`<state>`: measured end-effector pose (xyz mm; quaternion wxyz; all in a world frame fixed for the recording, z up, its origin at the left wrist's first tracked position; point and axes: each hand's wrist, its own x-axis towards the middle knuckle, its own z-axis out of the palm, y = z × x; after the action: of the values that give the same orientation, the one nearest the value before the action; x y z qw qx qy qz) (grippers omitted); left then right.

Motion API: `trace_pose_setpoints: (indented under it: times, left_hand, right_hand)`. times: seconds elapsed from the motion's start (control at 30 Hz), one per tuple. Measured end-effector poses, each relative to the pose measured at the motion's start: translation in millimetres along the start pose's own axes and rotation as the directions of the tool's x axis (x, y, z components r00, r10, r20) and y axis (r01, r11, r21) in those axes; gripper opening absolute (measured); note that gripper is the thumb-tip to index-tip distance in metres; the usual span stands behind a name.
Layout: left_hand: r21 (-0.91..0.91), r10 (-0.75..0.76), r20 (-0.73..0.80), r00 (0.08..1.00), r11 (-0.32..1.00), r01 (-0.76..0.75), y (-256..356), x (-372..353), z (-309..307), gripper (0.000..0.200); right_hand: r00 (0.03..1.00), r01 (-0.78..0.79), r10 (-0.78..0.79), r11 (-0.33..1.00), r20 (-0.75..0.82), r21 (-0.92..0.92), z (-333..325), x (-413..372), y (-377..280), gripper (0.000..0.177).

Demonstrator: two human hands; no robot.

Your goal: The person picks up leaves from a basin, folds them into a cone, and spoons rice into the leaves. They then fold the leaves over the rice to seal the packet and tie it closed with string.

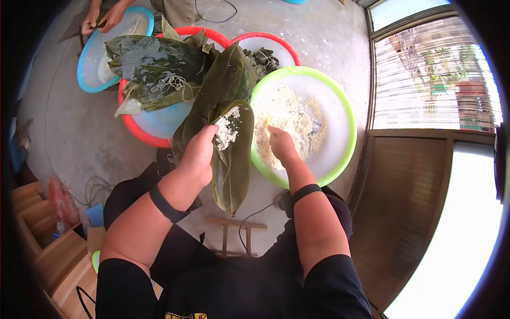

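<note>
My left hand (200, 151) grips a folded green leaf (232, 178), its thumb at the leaf's edge. White rice (227, 129) lies in the hollow of that leaf. Over the green-rimmed basin (349, 114) on the right is my right hand (281, 142), its fingers bent together at the rice (289, 114) inside; what they hold, if anything, is hidden. More long wet leaves (159, 61) and a bundle of white string (174, 82) rest across the red-rimmed basin (139, 135) at the left.
Another person's hands (106, 18) are over a blue-rimmed basin (82, 69) at the upper left. A second red-rimmed basin (289, 48) holds dark leaves. Below are a wooden stool (234, 222) and a cable. A framed window (435, 80) stands at the right.
</note>
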<state>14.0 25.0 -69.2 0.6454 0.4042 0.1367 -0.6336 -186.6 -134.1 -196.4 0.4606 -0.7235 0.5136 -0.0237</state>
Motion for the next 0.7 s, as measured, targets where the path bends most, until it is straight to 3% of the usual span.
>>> trace_pose_setpoints:
  times: [0.13, 0.23, 0.43, 0.7]
  left_hand:
    - [-0.006, 0.021, -0.022, 1.000, 1.000, -0.021, 1, -3, 5, 0.034]
    - [0.012, 0.029, -0.019, 0.999, 1.000, -0.029, -2, 2, 6, 0.034]
    - [0.032, 0.036, -0.019, 0.999, 0.999, -0.036, -6, 5, 12, 0.035]
    - [0.088, 0.014, -0.061, 0.998, 0.996, -0.008, -16, 17, 14, 0.035]
  right_hand:
    - [0.954, -0.270, 0.197, 0.893, 0.227, 0.361, -16, -15, -34, 0.046]
    - [0.919, -0.349, 0.203, 0.819, 0.338, 0.455, -21, -23, -34, 0.046]
    - [0.868, -0.428, 0.151, 0.710, 0.473, 0.559, -37, -39, -38, 0.045]
    - [0.892, -0.412, 0.158, 0.673, 0.424, 0.614, -57, -58, -31, 0.049]
